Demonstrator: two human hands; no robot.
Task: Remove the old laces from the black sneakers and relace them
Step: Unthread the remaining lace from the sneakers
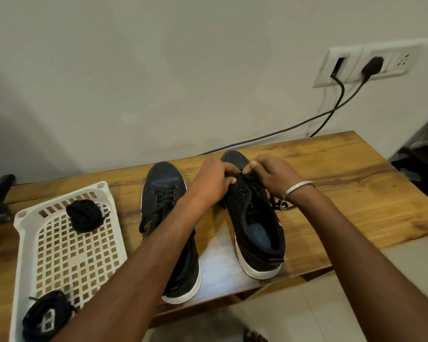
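Observation:
Two black sneakers with white soles stand side by side on the wooden table (344, 193), toes pointing away from me. The left sneaker (166, 193) has a black lace through its eyelets. My left hand (213, 181) and my right hand (274, 176) meet over the front eyelets of the right sneaker (255, 230), both pinching its black lace (242, 177) near the toe. Loose lace trails off beside my right wrist. That shoe's rear eyelets look bare.
A white perforated basket (67, 248) sits at the left with two bundles of black laces (85, 215), one at its far end and one at its near end. Black cables run from a wall socket (371, 62) down behind the table. The table's near edge lies just below the heels.

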